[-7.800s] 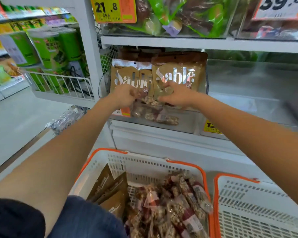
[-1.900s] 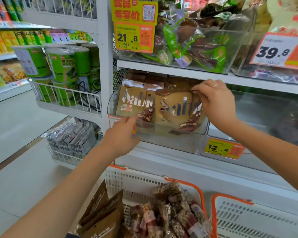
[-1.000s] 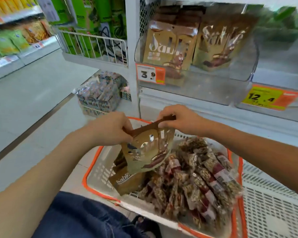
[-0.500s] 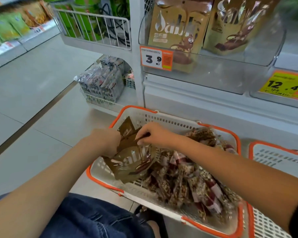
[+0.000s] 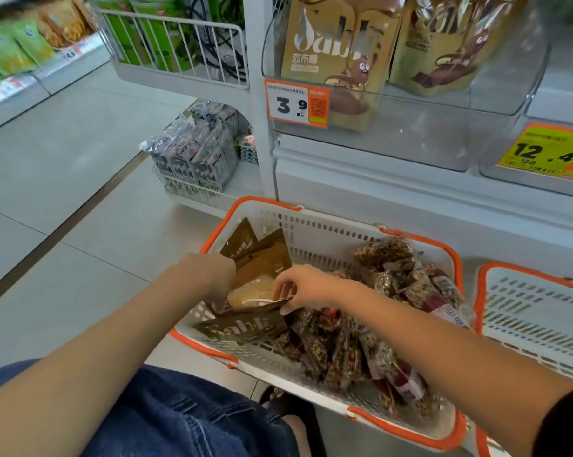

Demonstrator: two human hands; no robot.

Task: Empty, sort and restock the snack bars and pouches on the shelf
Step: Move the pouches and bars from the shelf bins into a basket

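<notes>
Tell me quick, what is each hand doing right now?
Left hand: down in the basket, gripping a brown pouch.
Right hand: fingers pinching the same pouch's edge.

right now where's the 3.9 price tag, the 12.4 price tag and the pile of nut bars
3.9 price tag (image 5: pixel 297 103), head view, white face.
12.4 price tag (image 5: pixel 542 153), head view, yellow face.
pile of nut bars (image 5: pixel 371 344), head view, middle of heap.

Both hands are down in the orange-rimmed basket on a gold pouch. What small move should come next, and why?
Probably lift that gold pouch out toward the clear shelf bin. The left hand and right hand both grip it among the other pouches at the basket left end, and only two pouches stand in the bin, with room beside them.
</notes>
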